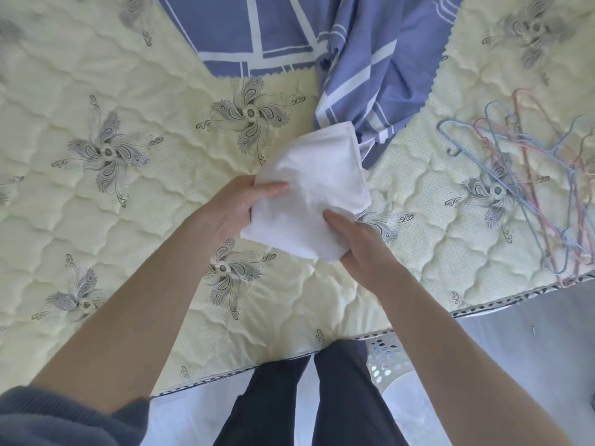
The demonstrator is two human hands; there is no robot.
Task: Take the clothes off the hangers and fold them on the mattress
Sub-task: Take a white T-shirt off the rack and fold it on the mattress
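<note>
A folded white garment (314, 188) is held just above the cream quilted mattress (135, 220), near its middle. My left hand (238, 204) grips the garment's left edge, thumb on top. My right hand (357, 243) grips its near right corner, thumb on top and fingers underneath. A loose pile of bare wire hangers (541, 188), blue and pink, lies on the mattress at the right edge.
A blue sheet with white stripes (363, 69) lies crumpled at the far side of the mattress, just beyond the white garment. A white perforated basket (386, 358) stands on the floor by my legs, at the mattress's near edge.
</note>
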